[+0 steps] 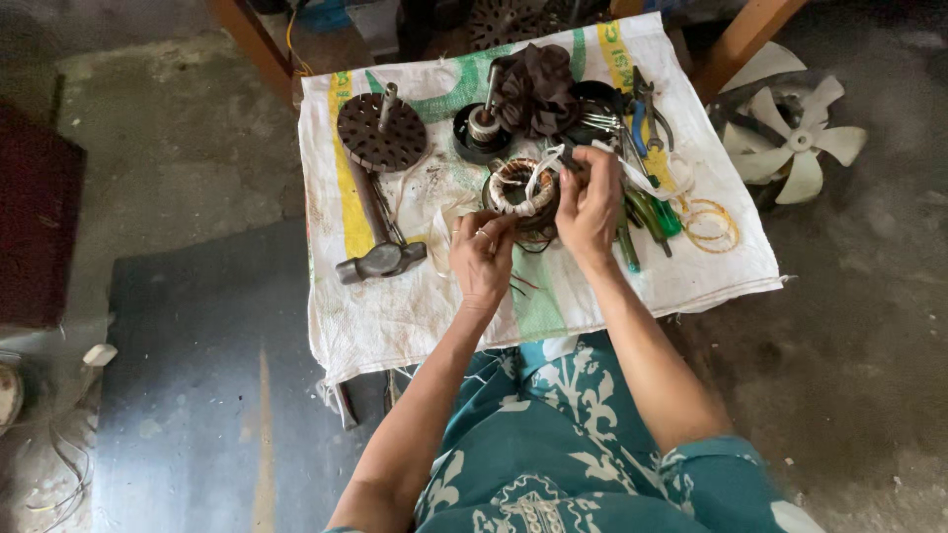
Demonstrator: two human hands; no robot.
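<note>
— What do we have on the cloth-covered surface point(395, 316) here?

— We see a person seated at it, both bare hands on a motor stator point(521, 188), a ring of copper winding wrapped in white tape. We take that stator as our landmark. It lies flat near the middle of the white woven sack, its round opening facing up, so it has no long axis to speak of.

— Which hand is closer to it?

— The right hand point(590, 202) is. It sits just to the right of the stator and touches its rim, fingers pressed together in a pinch on a white tape strip point(546, 163) that runs from the winding. The left hand point(481, 252) is just below the stator, towards the person, with fingers curled in a loose grip; we cannot tell whether it holds a thin wire or nothing at all.

— And around the stator?

— Left of it lie a hammer point(375, 232) and a perforated round end cover point(381, 131). Beyond it are a rotor point(482, 126) and a dark rag point(538, 89). To its right are green-handled screwdrivers point(650, 215), blue-handled pliers point(644, 123) and a small wire coil point(709, 223). A white fan blade point(795, 138) rests on the floor, well off to the right.
</note>
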